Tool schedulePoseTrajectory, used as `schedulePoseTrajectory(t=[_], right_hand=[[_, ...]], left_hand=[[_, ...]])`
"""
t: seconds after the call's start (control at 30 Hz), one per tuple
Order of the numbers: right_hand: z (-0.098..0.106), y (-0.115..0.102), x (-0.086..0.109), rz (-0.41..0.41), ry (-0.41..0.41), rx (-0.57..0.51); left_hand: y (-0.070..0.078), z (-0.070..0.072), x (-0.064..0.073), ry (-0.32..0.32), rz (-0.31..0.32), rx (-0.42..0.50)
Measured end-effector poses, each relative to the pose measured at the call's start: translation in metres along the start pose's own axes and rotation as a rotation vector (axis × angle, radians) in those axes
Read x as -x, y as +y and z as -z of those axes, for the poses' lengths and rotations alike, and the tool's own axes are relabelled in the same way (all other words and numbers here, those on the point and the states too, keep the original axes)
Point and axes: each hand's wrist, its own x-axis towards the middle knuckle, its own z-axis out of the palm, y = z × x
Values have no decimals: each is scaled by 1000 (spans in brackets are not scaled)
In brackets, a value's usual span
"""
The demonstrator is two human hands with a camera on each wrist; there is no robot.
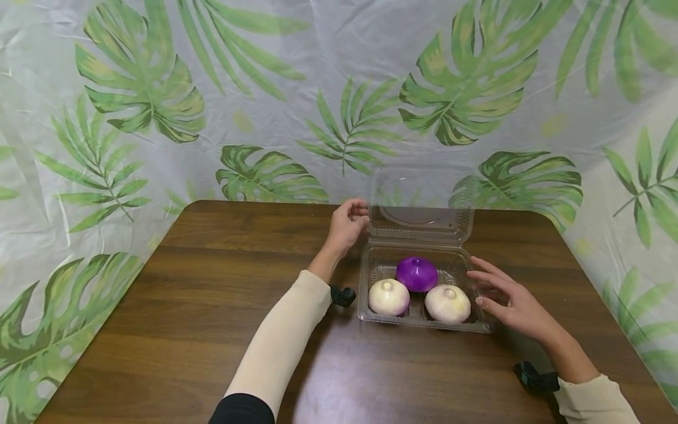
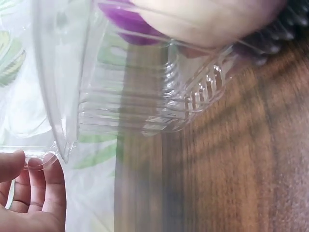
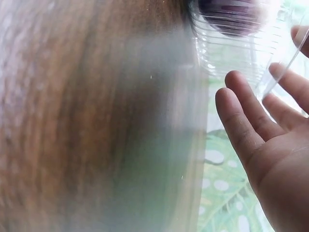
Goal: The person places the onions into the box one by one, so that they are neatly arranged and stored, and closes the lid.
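Observation:
A clear plastic clamshell container stands on the table with its lid raised at the back. Inside sit a purple onion and two pale onions, one at front left and one at front right. My left hand pinches the left edge of the lid between thumb and curled fingers, as the left wrist view shows. Beside the right rim is my right hand, its fingers extended and spread, fingertips right at the container's wall in the right wrist view.
A brown wooden table carries the container right of its middle. Behind it hangs a pale cloth printed with green leaves. Dark wrist cameras sit on the left and right wrists.

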Motion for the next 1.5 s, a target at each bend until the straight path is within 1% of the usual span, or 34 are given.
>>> schedulePoseTrajectory(t=[0.1,0.3,0.47,0.57,0.77,0.9,1.0,1.07,1.3,1.5], right_hand=[[2,-1,0,1,-1,11],[9,-2,-4,37,-3,47],[19,-1,-11,27,-5,41],[28,1,-20,-25,15,39],[45,7,-43,-177,60,88],[50,10,-61,-242,133,97],[51,9,-71,-275,188,69],[50,9,-79,-279,213,32],[46,10,-101,-271,239,-144],[44,14,-109,-285,289,-208]], left_hand=[[1,-1,0,-2,3,8],[1,-1,0,8,-1,36],[2,0,2,6,-22,53],[3,1,2,10,-19,55],[4,2,0,0,24,23],[4,2,0,3,34,18],[3,1,0,2,34,23],[4,1,0,1,32,25],[5,1,0,3,22,22],[4,0,0,2,29,39]])
